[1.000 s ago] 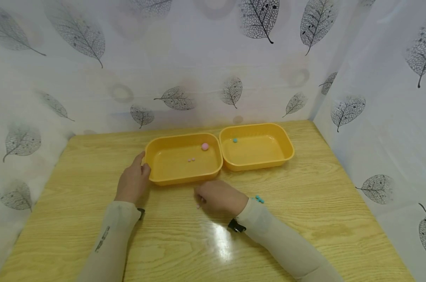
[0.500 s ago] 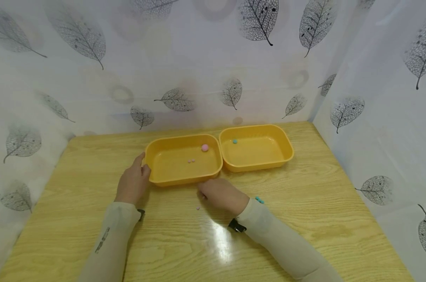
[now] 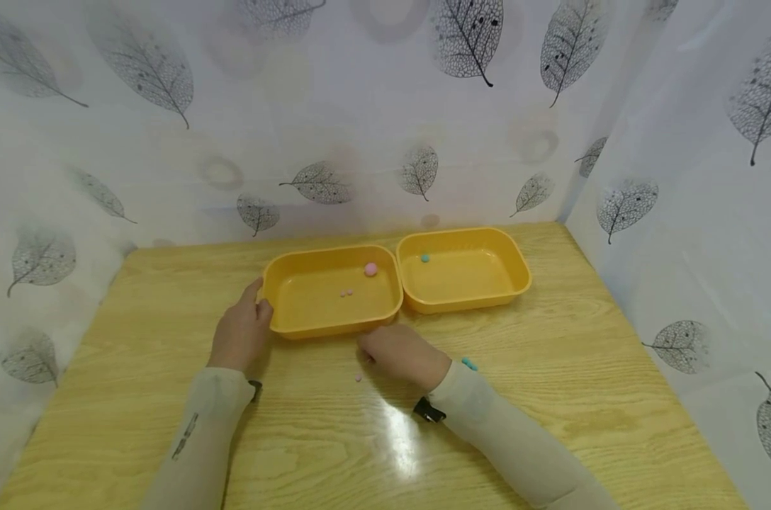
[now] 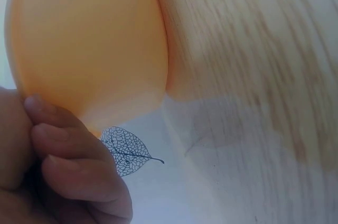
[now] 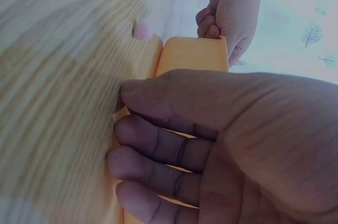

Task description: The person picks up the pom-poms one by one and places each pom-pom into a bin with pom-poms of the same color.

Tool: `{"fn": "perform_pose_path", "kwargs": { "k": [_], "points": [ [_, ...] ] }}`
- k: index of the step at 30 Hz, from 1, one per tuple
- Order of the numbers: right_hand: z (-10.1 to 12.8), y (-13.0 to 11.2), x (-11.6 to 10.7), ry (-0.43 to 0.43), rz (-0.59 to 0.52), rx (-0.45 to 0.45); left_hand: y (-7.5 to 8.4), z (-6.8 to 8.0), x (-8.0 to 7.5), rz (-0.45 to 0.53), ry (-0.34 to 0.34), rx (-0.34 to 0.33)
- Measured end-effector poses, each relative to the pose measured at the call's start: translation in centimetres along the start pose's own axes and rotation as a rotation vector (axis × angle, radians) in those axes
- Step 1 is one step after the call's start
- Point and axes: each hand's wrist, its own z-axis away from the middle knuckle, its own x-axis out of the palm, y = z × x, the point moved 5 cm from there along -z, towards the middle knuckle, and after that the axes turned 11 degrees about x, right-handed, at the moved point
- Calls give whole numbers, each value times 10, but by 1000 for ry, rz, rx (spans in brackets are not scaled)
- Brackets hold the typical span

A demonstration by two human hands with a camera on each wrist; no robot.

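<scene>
Two yellow trays stand side by side. My left hand (image 3: 242, 329) grips the left rim of the left tray (image 3: 296, 322), thumb on top and fingers curled beneath, as the left wrist view shows of the hand (image 4: 58, 155) and tray (image 4: 90, 39). This tray holds a pink ball (image 3: 370, 269) and two tiny pink beads (image 3: 346, 292). My right hand (image 3: 401, 352) rests on the table against that tray's front edge, fingers lightly curled; its thumb side is hidden. A small pink bead (image 3: 358, 377) lies on the table just left of it, also the pink bead (image 5: 143, 31).
The right tray (image 3: 516, 283) holds one teal bead (image 3: 425, 258). Another teal bead (image 3: 469, 364) lies on the wooden table (image 3: 551, 368) by my right wrist. Leaf-patterned curtains close off the back and both sides.
My right hand has moved off the small pink bead and up to the left tray's front edge, leaving the bead uncovered. The left hand has stayed on the rim.
</scene>
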Motion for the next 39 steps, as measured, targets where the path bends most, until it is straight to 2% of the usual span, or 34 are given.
{"fn": "perform_pose_path", "kwargs": {
  "k": [7, 15, 18, 22, 25, 28, 34, 39],
  "points": [
    [-1, 0, 1, 2, 21, -1, 0, 0, -1, -1, 2, 6],
    [-1, -3, 0, -20, 101, -25, 2, 0, -2, 4, 0, 15],
    [-1, -3, -3, -2, 118, -33, 1, 0, -2, 1, 4, 19],
    [-1, -5, -11, 20, 78, -52, 0, 0, -2, 0, 10, 23],
    [-1, -6, -19, 1, 24, -56, -1, 1, -2, 1, 12, 25],
    [-1, -4, -25, 4, 17, -55, -2, 1, -2, 4, 16, 30],
    [1, 3, -35, 112, 55, -63, -2, 0, -1, 12, 16, 22],
    [3, 9, -48, 183, 11, -37, -1, 1, -1, 14, 9, 21]
  ]
}}
